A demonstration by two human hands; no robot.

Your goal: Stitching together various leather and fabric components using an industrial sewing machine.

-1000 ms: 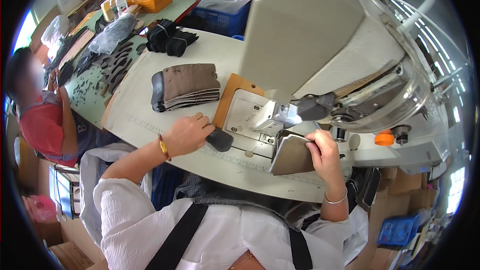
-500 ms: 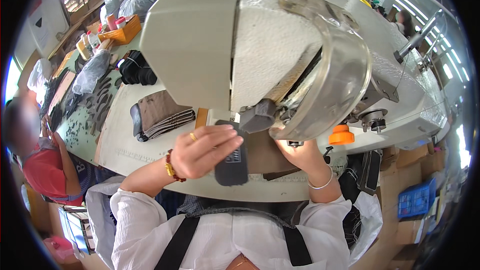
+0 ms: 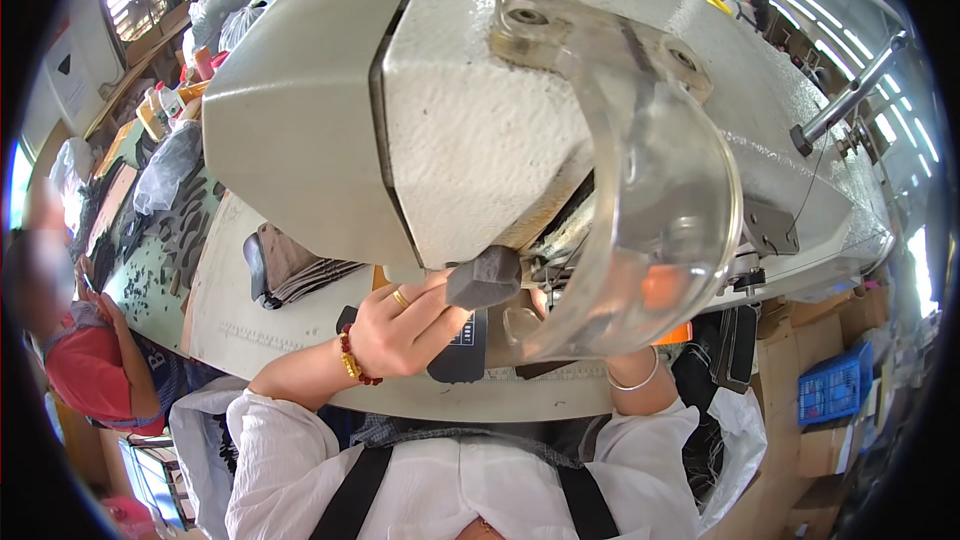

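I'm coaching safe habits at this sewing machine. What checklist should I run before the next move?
1. Left hand at the dark piece: ok.
2. Right hand fully visible: not ok; mostly covered by the machine and clear guard.
3. Needle clear of both hands: cannot tell; it is hidden.
4. Wrists free of jewellery: not ok; beaded bracelet left, bangle right.
5. White sleeves apart from the machine: ok.
6. Brown stack apart from left hand: ok.

The sewing machine (image 3: 300,130) is cream and the table (image 3: 235,315) off-white. The near flat piece (image 3: 458,362) is dark grey, the left stack (image 3: 290,260) brown with light-and-dark striped edges, the right basket (image 3: 835,385) blue.
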